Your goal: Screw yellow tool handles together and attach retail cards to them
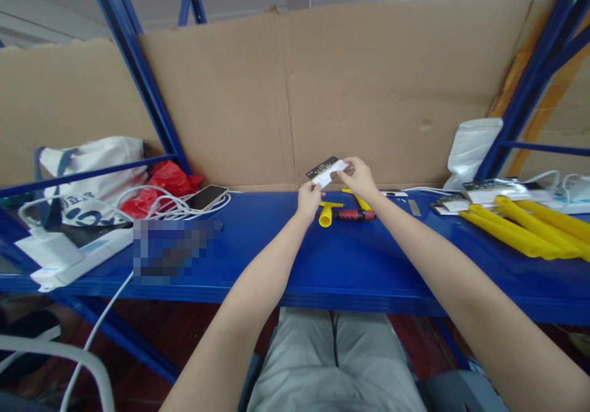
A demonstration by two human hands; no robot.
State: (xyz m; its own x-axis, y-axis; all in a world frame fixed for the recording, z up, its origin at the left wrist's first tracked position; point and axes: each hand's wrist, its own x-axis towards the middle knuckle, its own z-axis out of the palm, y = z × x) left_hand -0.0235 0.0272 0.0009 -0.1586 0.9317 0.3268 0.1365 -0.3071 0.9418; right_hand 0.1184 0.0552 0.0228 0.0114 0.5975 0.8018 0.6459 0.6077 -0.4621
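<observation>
Above the middle of the blue table, a folded black-and-white printed card [326, 175] is held between both hands. My left hand [308, 202] pinches its lower left end, fingers closed. At the upper right end, my right hand [360, 177] grips the card with thumb and fingers. Below the hands lies a yellow T-shaped tool [325, 216] with a round, hollow handle end facing me. Beside it rests a tool with a red-and-black handle [356, 214]. Another yellow piece [362, 201] lies behind that, partly hidden by my right hand.
Several yellow tubular handles [530, 230] and stacked printed cards [495, 188] are at right, near a white pouch [473, 147]. A small metal plate [414, 208] lies right of centre. At left are a phone [208, 197], white cables, a red bag [168, 181] and a power strip [92, 258].
</observation>
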